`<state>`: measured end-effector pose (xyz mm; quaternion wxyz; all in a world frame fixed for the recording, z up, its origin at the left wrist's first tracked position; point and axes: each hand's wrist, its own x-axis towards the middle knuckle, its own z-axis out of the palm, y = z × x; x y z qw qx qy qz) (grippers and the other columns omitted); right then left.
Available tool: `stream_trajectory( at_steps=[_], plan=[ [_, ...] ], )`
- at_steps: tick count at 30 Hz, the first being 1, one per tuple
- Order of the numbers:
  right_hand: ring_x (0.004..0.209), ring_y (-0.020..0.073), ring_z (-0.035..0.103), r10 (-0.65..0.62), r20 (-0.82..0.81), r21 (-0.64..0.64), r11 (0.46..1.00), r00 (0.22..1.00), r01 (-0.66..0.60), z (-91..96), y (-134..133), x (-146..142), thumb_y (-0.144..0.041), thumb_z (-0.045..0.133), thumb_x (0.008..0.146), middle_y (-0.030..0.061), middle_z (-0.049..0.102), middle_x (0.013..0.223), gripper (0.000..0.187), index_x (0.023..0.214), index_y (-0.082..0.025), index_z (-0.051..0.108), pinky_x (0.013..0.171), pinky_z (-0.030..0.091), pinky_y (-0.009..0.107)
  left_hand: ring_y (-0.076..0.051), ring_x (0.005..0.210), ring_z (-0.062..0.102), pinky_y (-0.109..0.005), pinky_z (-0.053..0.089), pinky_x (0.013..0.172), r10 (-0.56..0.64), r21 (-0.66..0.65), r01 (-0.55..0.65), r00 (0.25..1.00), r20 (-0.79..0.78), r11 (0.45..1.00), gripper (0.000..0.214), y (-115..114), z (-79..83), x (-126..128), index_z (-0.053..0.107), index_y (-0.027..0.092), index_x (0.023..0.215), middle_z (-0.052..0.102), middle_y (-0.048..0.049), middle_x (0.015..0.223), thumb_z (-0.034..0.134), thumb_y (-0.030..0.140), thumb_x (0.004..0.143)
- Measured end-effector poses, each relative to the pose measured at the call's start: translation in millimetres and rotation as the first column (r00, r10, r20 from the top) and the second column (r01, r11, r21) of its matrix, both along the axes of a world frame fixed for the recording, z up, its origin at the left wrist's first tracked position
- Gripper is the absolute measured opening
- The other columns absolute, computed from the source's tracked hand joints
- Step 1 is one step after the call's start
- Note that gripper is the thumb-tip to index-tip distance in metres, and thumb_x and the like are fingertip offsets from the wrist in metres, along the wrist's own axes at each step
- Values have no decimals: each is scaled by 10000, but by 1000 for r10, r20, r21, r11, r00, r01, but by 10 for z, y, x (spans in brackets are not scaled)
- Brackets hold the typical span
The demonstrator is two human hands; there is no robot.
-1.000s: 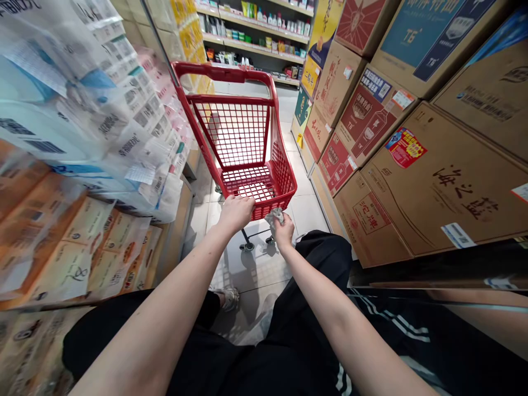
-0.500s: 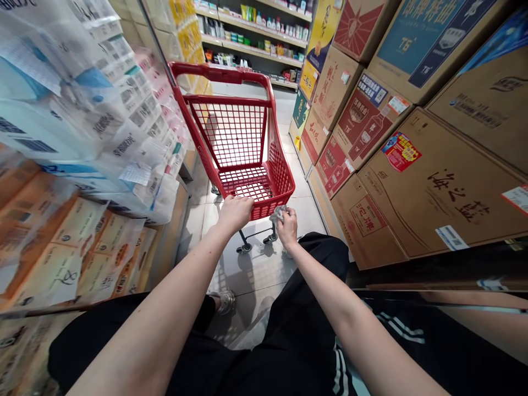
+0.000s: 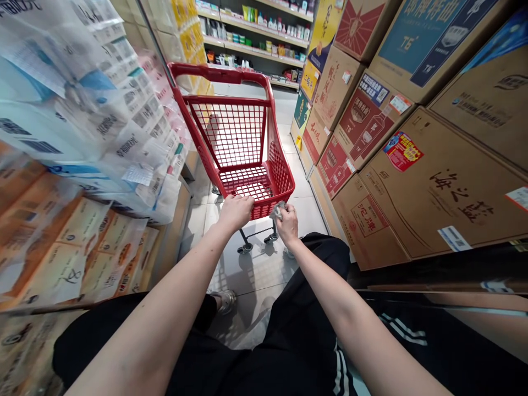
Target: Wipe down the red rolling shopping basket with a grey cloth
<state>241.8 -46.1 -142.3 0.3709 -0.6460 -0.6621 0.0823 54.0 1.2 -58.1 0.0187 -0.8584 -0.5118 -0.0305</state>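
Observation:
A red plastic shopping cart (image 3: 243, 137) stands in the aisle in front of me, its basket bare. My left hand (image 3: 236, 212) is closed over the near rim of the basket. My right hand (image 3: 286, 224) is closed on a crumpled grey cloth (image 3: 279, 209), which it presses against the cart's near right corner. My black trousers with white stripes fill the bottom of the view.
Stacked packs of tissue paper (image 3: 82, 137) line the left side. Large cardboard cartons (image 3: 412, 148) are piled along the right. Shelves of bottles (image 3: 264, 33) stand at the far end of the tiled aisle. One shoe (image 3: 229, 300) shows on the floor.
My right hand with the cloth has risen from below the cart's corner up onto its rim. My left hand has kept its hold; the view has shifted slightly.

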Motion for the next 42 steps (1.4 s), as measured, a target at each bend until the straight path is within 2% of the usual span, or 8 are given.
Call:
stream_trajectory(
  at_steps=[3,7,11,18,22,27,32,42],
  plan=[
    [1158,234,514,60,29,25,998,998,-60,-26,-80,-193,-166,538,917,133,546,1209,293,1163,-181,697,1033,457,344,-266,1010,650,-407,357,820,-7,-2,7,1000,4,1000,278,-15,12,24,628,187,1001,728,-127,1073,363,205,922],
    [1199,274,496,-13,69,-30,999,998,16,-18,-38,-419,-187,545,922,161,498,1262,341,1244,-188,660,1017,471,386,-280,1009,654,-412,360,823,-19,-1,19,1000,13,1000,257,-42,34,49,629,172,998,726,-145,1053,388,209,917],
    [1185,280,506,1,94,-78,997,996,6,14,-12,-400,-188,548,922,163,510,1246,362,1268,-202,654,996,486,389,-277,1019,650,-406,360,826,-24,-1,24,1000,4,1000,259,-29,28,34,620,167,1014,720,-137,1075,382,176,912],
    [1198,259,486,92,88,-23,996,992,-91,-21,-182,-485,-190,506,948,144,530,1258,370,1290,-204,646,1049,454,370,-277,1061,631,-403,359,892,-43,18,43,999,-25,999,263,-38,0,10,591,149,1080,696,-151,1125,390,176,912],
    [1194,280,488,45,178,-12,999,983,-43,14,-92,-615,-152,482,948,177,516,1274,392,1314,-179,620,1036,458,402,-288,1048,625,-409,358,894,-67,46,68,998,-7,997,252,-69,-21,36,582,142,1094,687,-161,1115,419,209,914],
    [1128,261,511,76,335,-28,997,939,-71,37,-79,-478,-165,458,970,158,552,1270,370,1293,-205,633,972,491,385,-298,1022,631,-420,358,863,-71,76,70,997,8,995,267,-63,-47,61,580,114,1102,685,-166,1081,411,188,910],
    [1120,259,514,97,382,-76,994,919,-73,-125,-274,-279,-164,465,969,144,577,1269,366,1285,-191,649,964,493,365,-293,1021,637,-415,354,845,-76,74,74,997,17,995,287,-45,-55,67,580,111,1118,686,-166,1079,381,158,916],
    [1083,282,531,64,377,-110,994,924,-24,-111,23,-524,-141,407,980,208,557,1255,387,1309,-179,608,868,517,414,-292,1029,630,-406,354,871,-97,67,97,995,-8,993,258,-52,-52,61,572,116,1103,680,-160,1086,448,183,887]
  ],
)
